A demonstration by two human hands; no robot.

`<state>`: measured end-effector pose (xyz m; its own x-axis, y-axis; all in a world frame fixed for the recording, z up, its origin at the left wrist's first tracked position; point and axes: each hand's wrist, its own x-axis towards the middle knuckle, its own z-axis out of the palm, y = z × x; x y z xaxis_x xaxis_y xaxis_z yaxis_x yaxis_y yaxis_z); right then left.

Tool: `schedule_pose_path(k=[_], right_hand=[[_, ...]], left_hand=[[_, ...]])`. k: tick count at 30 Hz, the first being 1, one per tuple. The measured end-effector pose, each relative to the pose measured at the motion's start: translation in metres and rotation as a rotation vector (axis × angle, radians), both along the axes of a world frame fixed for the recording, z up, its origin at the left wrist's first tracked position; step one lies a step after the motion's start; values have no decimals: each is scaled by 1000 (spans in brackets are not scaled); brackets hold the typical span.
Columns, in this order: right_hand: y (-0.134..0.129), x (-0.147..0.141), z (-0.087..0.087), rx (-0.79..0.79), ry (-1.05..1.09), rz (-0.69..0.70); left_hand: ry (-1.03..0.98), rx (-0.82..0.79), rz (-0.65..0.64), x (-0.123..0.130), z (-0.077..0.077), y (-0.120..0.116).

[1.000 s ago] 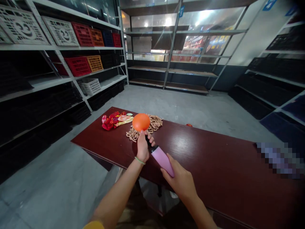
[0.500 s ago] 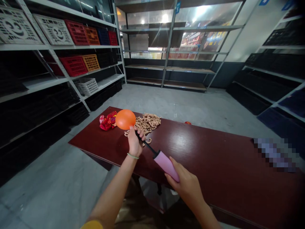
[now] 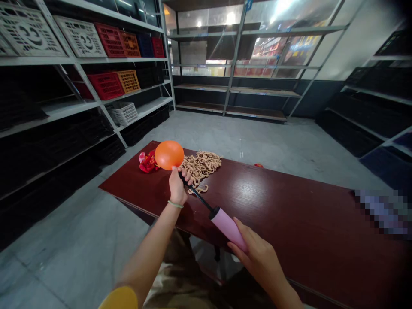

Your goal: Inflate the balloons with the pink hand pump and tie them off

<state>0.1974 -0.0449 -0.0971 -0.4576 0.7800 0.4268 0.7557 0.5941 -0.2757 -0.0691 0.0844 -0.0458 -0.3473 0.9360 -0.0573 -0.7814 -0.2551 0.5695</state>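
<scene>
With left fingers [image 3: 186,174], holding orange balloon [image 3: 169,155] against black handle [image 3: 183,178], likely to prevent slip-off; with right fingers [image 3: 243,231], gripping pink barrel [image 3: 228,227], probably steadying extended rod [image 3: 201,198].

Floor [image 3: 270,141]: I saw that it was grey.
Table [image 3: 299,214]: it was dark red-brown and shiny.
Left shelves [image 3: 61,112]: they carried several crates [image 3: 82,38].
Far rack [image 3: 233,64]: it stood before glass panes [image 3: 215,15].
Light: white glare was there.

The table [image 3: 289,210] looks like smooth, shiny wood. The balloon [image 3: 169,155] looks like smooth, shiny rubber. The pump [image 3: 229,229] looks like smooth, dull plastic.
</scene>
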Motion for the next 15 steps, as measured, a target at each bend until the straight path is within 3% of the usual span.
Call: schedule_pose_path(k=[5,9,12,15], right_hand=[[22,-10,7,-8,-86,-120],[52,-31,20,-28,-114,-190],[82,-35,28,-48,-117,-142],[112,-25,27,-50,-114,-24]], left_hand=[[-69,13,53,21,-17,6],[-48,15,0,51,-21,13],[-44,10,-24,54,-18,33],[-41,25,-10,39,-16,61]])
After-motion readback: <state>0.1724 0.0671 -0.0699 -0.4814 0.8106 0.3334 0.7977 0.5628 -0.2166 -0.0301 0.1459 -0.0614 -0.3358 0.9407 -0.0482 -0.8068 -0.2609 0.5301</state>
